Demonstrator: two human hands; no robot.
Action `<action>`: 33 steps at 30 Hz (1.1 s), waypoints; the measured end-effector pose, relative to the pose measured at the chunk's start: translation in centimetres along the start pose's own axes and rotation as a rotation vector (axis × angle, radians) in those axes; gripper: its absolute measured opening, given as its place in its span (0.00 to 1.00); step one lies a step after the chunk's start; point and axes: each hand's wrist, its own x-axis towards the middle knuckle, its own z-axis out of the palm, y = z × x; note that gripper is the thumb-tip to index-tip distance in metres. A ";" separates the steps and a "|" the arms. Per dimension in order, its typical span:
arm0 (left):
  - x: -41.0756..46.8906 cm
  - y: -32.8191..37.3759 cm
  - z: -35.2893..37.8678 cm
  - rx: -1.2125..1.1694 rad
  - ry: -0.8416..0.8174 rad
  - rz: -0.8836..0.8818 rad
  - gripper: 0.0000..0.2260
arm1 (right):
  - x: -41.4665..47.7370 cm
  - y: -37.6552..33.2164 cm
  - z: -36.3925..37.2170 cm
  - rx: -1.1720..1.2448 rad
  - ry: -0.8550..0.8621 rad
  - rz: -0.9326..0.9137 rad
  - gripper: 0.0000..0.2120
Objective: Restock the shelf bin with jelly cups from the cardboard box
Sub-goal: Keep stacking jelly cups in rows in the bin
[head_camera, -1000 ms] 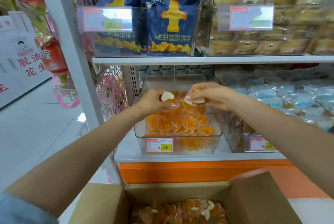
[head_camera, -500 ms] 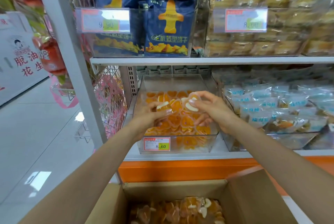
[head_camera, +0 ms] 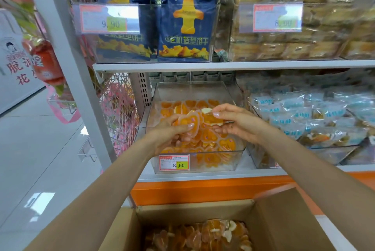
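Jelly cups [head_camera: 198, 234] part-fill the cardboard box [head_camera: 284, 220], which sits just under the shelf [head_camera: 203, 175], likely for short reaches. The clear shelf bin [head_camera: 194, 92] holds an orange layer of cups. Over it, the left hand [head_camera: 168, 133] and right hand [head_camera: 237, 125] each grasp cups in curled fingers [head_camera: 188, 126], low enough to set them down neatly.

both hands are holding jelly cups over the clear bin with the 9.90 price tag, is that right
Not quite. The head view shows the left hand and right hand holding jelly cups over the clear bin, but its price tag reads 8.60. The 9.90 tag is on the bin of blue packets on the shelf above.
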 end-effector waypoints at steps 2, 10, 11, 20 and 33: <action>0.3 0.0 -0.1 0.155 0.033 0.038 0.14 | 0.1 -0.1 0.0 0.046 -0.013 -0.001 0.06; 0.6 0.1 -0.6 0.132 0.115 0.072 0.11 | -0.4 -0.5 0.6 0.003 0.041 0.025 0.21; 0.5 0.2 -0.6 0.107 0.129 0.069 0.10 | -0.5 -0.5 0.7 -0.002 0.032 0.034 0.20; -0.6 1.1 -0.7 0.096 0.186 0.092 0.05 | -0.8 -0.4 0.8 -0.115 0.085 0.018 0.15; -1.0 1.5 -1.2 0.108 0.188 0.093 0.07 | 0.6 1.1 3.3 -0.488 0.135 0.062 0.09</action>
